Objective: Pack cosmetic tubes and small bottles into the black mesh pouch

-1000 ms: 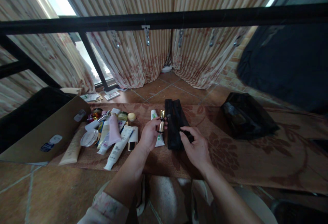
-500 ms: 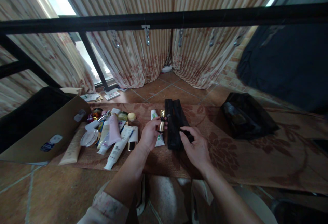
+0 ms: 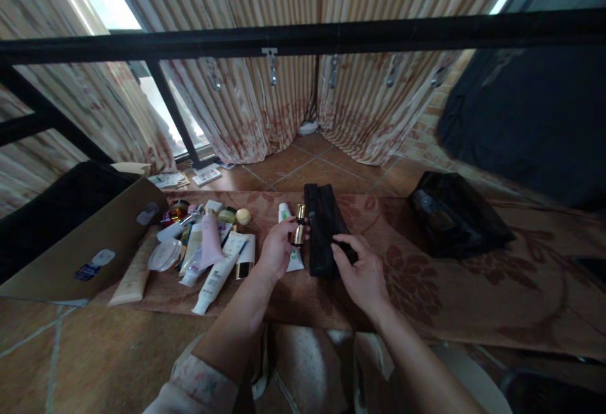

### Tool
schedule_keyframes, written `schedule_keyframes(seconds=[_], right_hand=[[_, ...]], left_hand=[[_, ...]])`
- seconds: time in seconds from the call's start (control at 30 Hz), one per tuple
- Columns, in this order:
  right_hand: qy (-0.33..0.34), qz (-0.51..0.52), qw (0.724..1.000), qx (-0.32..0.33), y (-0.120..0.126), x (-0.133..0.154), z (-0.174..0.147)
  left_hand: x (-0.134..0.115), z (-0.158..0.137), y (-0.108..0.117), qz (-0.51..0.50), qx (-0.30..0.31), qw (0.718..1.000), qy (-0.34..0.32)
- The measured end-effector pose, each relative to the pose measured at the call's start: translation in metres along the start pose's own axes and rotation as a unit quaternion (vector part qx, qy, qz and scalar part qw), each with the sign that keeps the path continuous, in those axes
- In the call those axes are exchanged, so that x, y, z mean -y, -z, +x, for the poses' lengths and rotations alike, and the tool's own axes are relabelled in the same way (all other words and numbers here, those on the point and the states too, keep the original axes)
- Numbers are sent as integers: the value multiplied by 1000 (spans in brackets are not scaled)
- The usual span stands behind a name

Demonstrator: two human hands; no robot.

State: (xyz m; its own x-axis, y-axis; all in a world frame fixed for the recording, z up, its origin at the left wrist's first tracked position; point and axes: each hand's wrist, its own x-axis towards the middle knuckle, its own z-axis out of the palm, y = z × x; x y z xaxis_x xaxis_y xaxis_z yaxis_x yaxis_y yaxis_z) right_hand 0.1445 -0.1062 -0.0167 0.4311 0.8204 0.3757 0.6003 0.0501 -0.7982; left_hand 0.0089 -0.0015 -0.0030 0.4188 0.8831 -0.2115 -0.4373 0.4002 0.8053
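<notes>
A gold-capped bottle point(image 3: 298, 227), long axis roughly upright, cap uppermost, is grasped by the left hand point(image 3: 275, 250) just left of the black pouch point(image 3: 320, 237), whose right side is pinched by the right hand point(image 3: 363, 272), fingers bent.

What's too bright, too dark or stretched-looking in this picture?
Head view: the window glares white at upper left; head view: the black pouch sits in dim light, showing little detail; head view: the box looks stretched near the left edge, perhaps by a wide lens.
</notes>
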Motion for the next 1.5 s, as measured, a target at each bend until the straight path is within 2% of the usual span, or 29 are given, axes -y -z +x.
schedule_keyframes(seconds=[1.5], right_hand=[[-3, 2, 1000, 5, 0, -1, 0]], left_hand=[[3, 3, 3, 6, -13, 1000, 9]])
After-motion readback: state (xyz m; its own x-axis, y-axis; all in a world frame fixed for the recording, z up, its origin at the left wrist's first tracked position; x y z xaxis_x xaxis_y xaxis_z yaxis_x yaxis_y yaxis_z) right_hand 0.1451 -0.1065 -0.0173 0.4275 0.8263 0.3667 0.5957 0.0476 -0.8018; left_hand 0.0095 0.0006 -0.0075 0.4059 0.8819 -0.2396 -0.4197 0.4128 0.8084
